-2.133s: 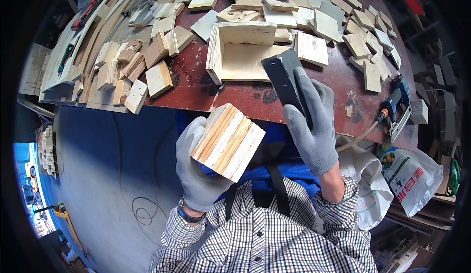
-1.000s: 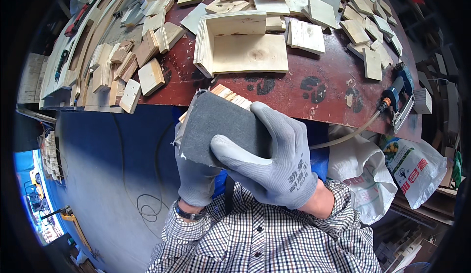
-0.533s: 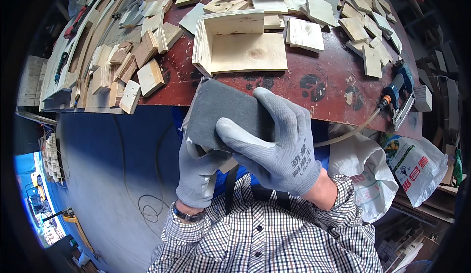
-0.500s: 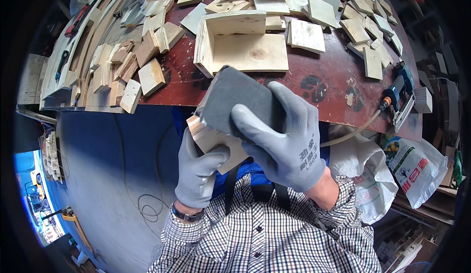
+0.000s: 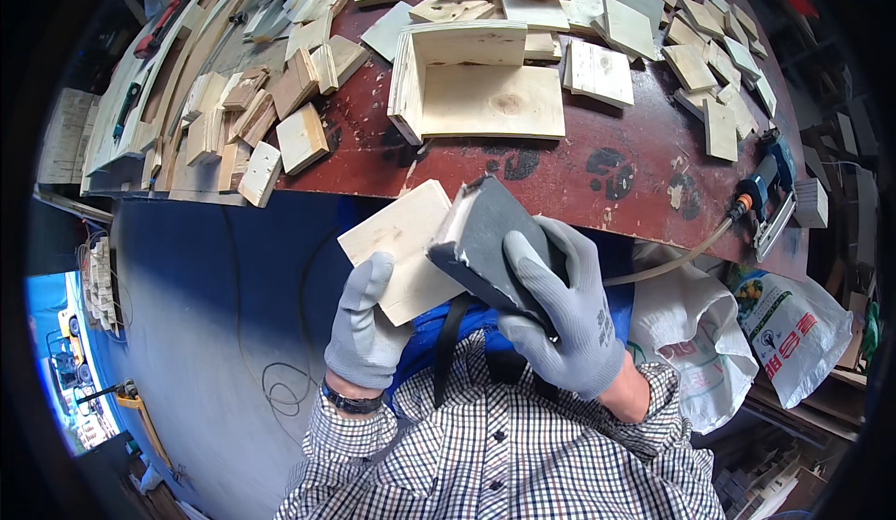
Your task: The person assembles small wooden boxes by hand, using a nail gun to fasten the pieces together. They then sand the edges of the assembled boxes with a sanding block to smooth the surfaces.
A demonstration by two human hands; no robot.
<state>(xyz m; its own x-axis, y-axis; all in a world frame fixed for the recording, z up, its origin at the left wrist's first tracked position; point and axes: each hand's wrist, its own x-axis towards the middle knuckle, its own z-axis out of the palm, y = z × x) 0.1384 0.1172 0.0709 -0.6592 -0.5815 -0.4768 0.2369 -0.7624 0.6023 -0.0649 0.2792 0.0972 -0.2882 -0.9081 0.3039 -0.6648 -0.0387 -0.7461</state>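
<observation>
Gloved in grey, my left hand (image 5: 365,319) grips a pale square plywood piece (image 5: 397,245) by its lower left side, thumb on its face. My right hand (image 5: 571,319), in a matching glove, is closed round a dark grey sanding block (image 5: 499,245). The block is tilted, and its left edge overlaps the right side of the plywood in the picture; whether they touch I cannot tell. Both are held in front of my body, just off the near edge of the red table (image 5: 373,170). On the table beyond stands an open three-panel plywood assembly (image 5: 495,100).
Many loose plywood pieces (image 5: 597,74) cover the table's far part, with a pile of wood offcuts (image 5: 247,109) at left. A blue air stapler (image 5: 770,179) with a hose (image 5: 677,263) lies at the right edge. White sacks (image 5: 695,333) hang below it. A cable (image 5: 280,389) coils on the floor.
The sanding block has moved right and down off the plywood, exposing most of its face. My left hand has turned the plywood so it lies flatter to view.
</observation>
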